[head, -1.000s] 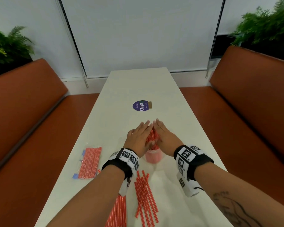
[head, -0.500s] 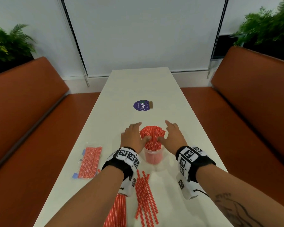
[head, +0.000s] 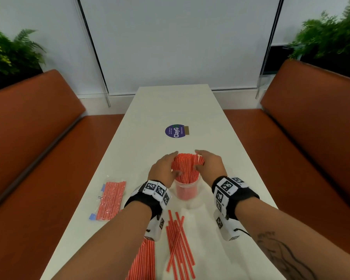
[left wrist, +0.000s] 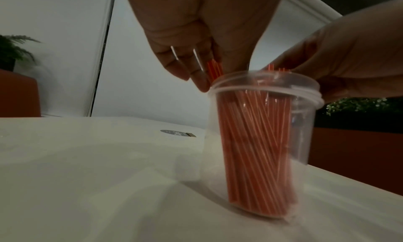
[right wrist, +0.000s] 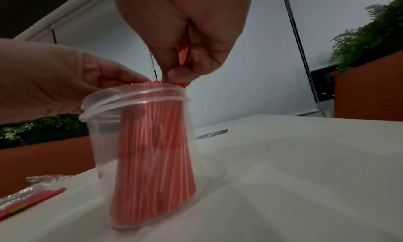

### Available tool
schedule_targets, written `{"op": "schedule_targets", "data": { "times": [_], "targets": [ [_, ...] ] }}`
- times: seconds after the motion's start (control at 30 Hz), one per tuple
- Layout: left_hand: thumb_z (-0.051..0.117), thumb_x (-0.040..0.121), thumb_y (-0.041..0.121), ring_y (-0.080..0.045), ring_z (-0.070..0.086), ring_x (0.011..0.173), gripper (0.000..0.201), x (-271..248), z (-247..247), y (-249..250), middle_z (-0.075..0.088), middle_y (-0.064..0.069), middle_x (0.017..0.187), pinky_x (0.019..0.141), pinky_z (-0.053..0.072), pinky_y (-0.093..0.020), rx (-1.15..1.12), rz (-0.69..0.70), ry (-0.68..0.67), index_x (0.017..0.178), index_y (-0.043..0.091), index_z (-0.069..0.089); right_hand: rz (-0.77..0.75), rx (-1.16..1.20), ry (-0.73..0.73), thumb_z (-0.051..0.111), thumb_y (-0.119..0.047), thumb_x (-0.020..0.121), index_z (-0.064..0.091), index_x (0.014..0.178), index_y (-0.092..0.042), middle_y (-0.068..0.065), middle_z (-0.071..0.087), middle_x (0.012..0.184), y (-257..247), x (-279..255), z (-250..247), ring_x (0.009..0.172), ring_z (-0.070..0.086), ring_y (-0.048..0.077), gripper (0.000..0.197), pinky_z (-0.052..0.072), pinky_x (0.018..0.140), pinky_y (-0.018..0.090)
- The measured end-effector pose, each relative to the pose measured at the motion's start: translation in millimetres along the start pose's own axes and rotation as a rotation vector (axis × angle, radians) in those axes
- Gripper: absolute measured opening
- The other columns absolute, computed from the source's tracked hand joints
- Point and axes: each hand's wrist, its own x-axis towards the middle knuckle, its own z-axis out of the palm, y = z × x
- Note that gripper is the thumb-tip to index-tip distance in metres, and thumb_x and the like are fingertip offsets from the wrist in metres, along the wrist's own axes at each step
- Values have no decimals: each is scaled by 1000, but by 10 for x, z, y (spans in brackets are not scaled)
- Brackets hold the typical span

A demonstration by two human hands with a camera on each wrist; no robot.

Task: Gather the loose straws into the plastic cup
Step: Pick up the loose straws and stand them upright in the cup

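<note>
Both hands have closed in from a half-second earlier: left hand (head: pixel 164 170) and right hand (head: pixel 209 166) curl around the straw bundle (head: pixel 187 166) standing in the clear plastic cup (head: pixel 186 191); loose straws (head: pixel 179 242) lie just nearer than the cup.

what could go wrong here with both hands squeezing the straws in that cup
The clear plastic cup looks light and top-heavy: the straw bundle fans out above its rim, so uneven pressure from the left hand or right hand could tip it. An arm could also sweep the loose straws off the table.
</note>
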Motion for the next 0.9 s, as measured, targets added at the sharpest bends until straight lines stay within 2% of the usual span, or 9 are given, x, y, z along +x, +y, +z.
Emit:
{"op": "schedule_targets", "data": {
  "times": [0.1,0.2,0.3,0.43,0.53,0.63,0.73,0.8,0.9],
  "targets": [
    [64,86,15,-20,53,121,60,-22,8,-38,52,-2,138,105,39,-31,-35,23,23,141,21,40,9,122,17,68,-2,81,51,133,-15,11,64,101,29,40,23,89,63,23,56,53,92,36],
    [63,87,18,-19,41,134,65,-4,4,-13,39,-1,149,113,32,-33,10,68,42,144,19,33,-97,54,68,65,-3,83,53,131,-17,7,58,110,26,61,43,87,52,11,51,48,88,23],
    [57,91,24,-17,28,143,66,-23,-2,37,21,2,158,116,24,-35,147,129,107,148,17,24,-232,-38,127,60,0,85,44,138,-18,5,48,128,26,59,52,107,54,16,59,44,94,21],
    [46,94,36,-11,8,148,66,-99,60,-4,8,5,160,117,19,-35,320,241,51,150,19,16,-409,-425,-12,50,-22,93,16,150,-17,2,20,158,104,27,114,145,22,18,66,31,114,38],
    [42,95,40,-9,7,148,64,-111,85,-38,9,6,160,118,18,-35,366,268,-25,150,21,15,-439,-606,-180,35,-27,99,5,151,-17,-1,5,161,147,-14,126,149,8,16,61,26,116,39],
    [42,95,39,-12,7,148,64,-109,-27,-13,8,4,160,118,15,-37,294,217,14,150,20,16,-400,-498,-49,39,-28,97,11,151,-18,3,13,160,92,-55,55,147,15,20,62,25,114,42],
    [44,95,36,-17,34,139,51,-167,-187,-11,33,1,152,112,26,-38,241,116,88,143,22,34,-354,-371,111,50,-25,93,35,142,-14,9,44,143,-16,-138,-49,130,44,26,53,38,103,41],
    [44,95,35,-20,52,124,39,-251,-275,-34,53,0,137,103,36,-37,233,2,66,131,21,49,-394,-341,139,50,-23,92,57,117,-13,7,60,114,-113,-260,-115,103,58,24,28,48,86,36],
    [46,94,38,-27,59,112,39,-407,-333,-144,63,-9,121,92,45,-35,293,-206,-155,117,10,58,-481,-509,-64,43,-29,94,50,76,-15,1,55,75,-223,-540,-118,69,52,20,23,41,61,29]
  ]
}}
